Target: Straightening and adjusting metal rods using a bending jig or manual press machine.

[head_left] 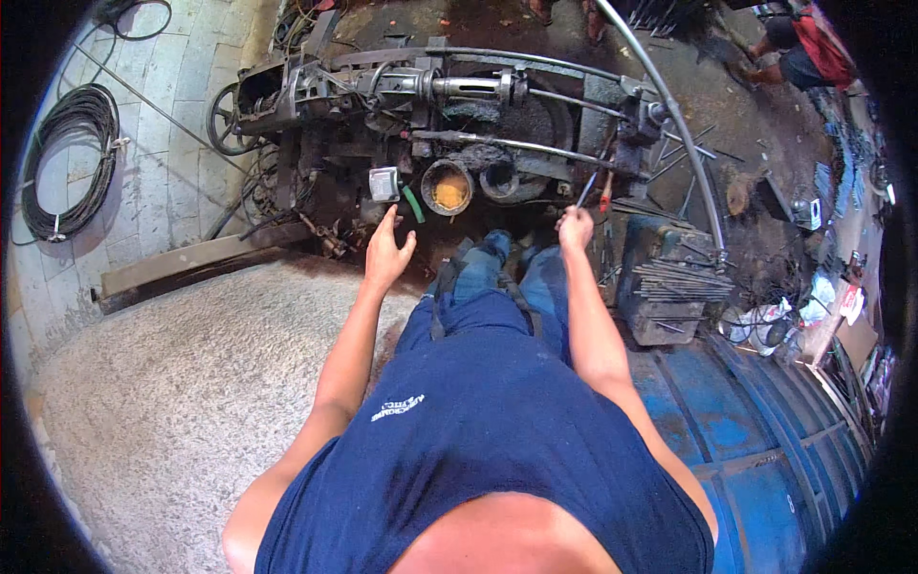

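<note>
My left hand (387, 253) is raised with thumb and fingers apart and holds nothing. Just beyond its fingertips is a small grey-white box (383, 185), with a short green piece (413, 205) beside it; the hand seems close to the box, but I cannot tell if they touch. My right hand (575, 230) is closed around a thin metal rod (587, 188) that points up and away. Across the front stands a greasy metal machine (459, 88) with a shaft and long bars. A round tin (447, 187) with orange-yellow matter sits below it.
A dark round pot (500, 180) sits beside the tin. A red-handled tool (606, 193) lies near my right hand. Thin rods (681, 280) are stacked on a metal block at right. A long bent pipe (669, 105) arches past the machine. Coiled cable (72, 163) lies far left.
</note>
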{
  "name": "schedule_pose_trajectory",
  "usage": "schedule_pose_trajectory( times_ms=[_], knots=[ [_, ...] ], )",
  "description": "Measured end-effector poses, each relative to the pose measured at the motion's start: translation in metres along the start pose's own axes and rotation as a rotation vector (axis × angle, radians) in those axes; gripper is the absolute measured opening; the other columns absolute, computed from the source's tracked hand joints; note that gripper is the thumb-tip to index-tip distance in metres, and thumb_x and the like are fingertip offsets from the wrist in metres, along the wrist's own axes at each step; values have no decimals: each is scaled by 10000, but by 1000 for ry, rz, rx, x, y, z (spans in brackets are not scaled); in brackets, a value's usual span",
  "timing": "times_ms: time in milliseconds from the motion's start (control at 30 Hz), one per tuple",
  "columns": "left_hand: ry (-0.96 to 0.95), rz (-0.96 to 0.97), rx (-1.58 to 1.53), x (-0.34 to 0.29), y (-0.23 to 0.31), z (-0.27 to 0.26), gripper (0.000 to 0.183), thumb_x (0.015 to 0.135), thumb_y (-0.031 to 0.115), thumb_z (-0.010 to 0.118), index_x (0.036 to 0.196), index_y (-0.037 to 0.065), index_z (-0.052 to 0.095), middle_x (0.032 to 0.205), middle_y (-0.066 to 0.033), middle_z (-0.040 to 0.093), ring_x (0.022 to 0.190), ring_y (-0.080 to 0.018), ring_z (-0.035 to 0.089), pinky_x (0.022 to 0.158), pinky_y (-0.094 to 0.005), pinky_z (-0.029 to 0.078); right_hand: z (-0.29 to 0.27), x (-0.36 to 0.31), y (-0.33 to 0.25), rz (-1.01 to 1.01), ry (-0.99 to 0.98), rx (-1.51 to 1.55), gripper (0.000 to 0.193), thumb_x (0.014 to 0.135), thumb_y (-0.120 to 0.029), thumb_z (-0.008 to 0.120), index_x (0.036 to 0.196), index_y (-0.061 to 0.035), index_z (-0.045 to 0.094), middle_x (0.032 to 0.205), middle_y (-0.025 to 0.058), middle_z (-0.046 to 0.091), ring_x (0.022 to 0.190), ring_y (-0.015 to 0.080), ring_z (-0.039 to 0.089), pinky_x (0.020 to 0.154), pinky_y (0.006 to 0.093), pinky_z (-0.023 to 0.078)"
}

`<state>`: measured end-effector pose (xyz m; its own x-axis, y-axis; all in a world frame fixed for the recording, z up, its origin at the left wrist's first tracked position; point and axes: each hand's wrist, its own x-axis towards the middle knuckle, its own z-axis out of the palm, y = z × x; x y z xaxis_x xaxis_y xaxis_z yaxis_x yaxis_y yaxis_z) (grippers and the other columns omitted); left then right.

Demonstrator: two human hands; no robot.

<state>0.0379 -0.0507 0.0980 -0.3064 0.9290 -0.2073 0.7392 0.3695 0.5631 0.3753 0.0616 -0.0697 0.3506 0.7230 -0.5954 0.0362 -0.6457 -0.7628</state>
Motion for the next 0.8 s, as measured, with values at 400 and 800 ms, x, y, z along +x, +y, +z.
schedule_pose_trajectory(
  times_ms=[400, 800],
  knots=[
    [78, -10, -90, -29, 42, 38, 570, 801, 157, 658, 1296, -17, 434, 1072, -214, 622, 1010, -325, 608, 881, -399, 472, -85, -57, -48, -120, -59, -521, 296, 884, -252, 505, 1009, -15, 630, 919, 195, 664, 920, 353, 628, 804, 425, 468],
    [235, 63, -59, -14, 62, 8, 524, 813, 146, 650, 1264, -46, 468, 1029, -219, 642, 977, -306, 634, 869, -378, 481, -109, -128, -58, -364, -282, -219, 285, 902, -243, 523, 855, 12, 641, 668, 92, 603, 645, 162, 570, 614, 325, 446]
  ],
)
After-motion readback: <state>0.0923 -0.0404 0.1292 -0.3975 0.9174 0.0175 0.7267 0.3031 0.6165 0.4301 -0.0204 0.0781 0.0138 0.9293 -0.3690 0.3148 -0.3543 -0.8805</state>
